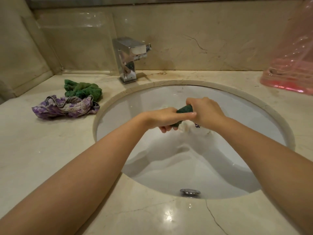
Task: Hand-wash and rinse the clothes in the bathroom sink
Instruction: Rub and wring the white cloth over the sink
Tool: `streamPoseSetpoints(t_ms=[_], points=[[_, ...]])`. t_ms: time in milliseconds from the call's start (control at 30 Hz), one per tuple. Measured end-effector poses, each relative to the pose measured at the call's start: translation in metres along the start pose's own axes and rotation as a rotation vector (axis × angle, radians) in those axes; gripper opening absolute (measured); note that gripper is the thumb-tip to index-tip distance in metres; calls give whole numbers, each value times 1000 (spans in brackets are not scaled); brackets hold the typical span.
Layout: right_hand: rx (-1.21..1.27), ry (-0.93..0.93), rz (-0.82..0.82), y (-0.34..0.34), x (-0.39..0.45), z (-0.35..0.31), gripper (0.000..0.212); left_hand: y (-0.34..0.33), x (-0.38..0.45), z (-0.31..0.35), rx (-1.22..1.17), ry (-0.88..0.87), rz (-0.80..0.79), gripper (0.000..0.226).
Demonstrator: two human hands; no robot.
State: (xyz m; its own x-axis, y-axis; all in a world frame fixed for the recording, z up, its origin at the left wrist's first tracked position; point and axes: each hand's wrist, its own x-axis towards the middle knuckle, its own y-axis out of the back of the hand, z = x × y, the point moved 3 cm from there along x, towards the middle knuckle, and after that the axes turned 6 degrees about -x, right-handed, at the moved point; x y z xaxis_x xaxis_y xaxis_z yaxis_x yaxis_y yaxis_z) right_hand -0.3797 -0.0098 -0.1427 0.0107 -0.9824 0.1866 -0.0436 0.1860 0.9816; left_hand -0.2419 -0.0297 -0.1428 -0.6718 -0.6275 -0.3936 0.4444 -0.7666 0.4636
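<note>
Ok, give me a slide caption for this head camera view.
Both hands wring a green cloth over the sink.

Warm, yellowish indoor light fills the scene at a moderate level, neither dim nor harsh. It appears to fall from above: a bright white glare spot sits on the glossy beige marble bench (50,150) near the lower edge, and soft highlights streak the white oval ceramic sink (169,175). Both forearms cast soft grey shadows that cross inside the basin. The square chrome tap (129,60) mirrors its surroundings. Wide-angle distortion bends the bench edges and stretches the arms toward the corners. The translucent pink plastic bag (291,56) at right looks smeared and soft; overall detail is slightly hazy.
</note>
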Motion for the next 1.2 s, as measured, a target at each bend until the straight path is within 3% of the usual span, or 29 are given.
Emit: streamPoseSetpoints(t_ms=[67,200,300,400,567,733,933,1033,1200], points=[[179,-9,-59,-6,0,-1,33,2,3,-3,21,13,51,54],[407,9,-208,-12,-5,-10,69,14,5,-9,339,-27,342,30],[488,-3,-202,-13,-8,-15,85,28,-3,-6,399,-49,488,21],[536,-42,-161,-15,-8,-16,79,48,-23,7,419,-73,681,22],[485,-86,-267,-20,-10,-9,59,96,-84,10,405,-134,967,31],[530,-67,-366,-22,-15,-20,43,131,-154,-22,422,-58,1176,34],[482,-16,-517,-24,-23,-39,32,135,-176,-74,465,182,1035,36],[448,27,-517,-22,-25,-47,27,138,-175,-70,513,222,1060,33],[430,49,-530,-22,-26,-50,22,134,-169,-46,697,402,1104,48]])
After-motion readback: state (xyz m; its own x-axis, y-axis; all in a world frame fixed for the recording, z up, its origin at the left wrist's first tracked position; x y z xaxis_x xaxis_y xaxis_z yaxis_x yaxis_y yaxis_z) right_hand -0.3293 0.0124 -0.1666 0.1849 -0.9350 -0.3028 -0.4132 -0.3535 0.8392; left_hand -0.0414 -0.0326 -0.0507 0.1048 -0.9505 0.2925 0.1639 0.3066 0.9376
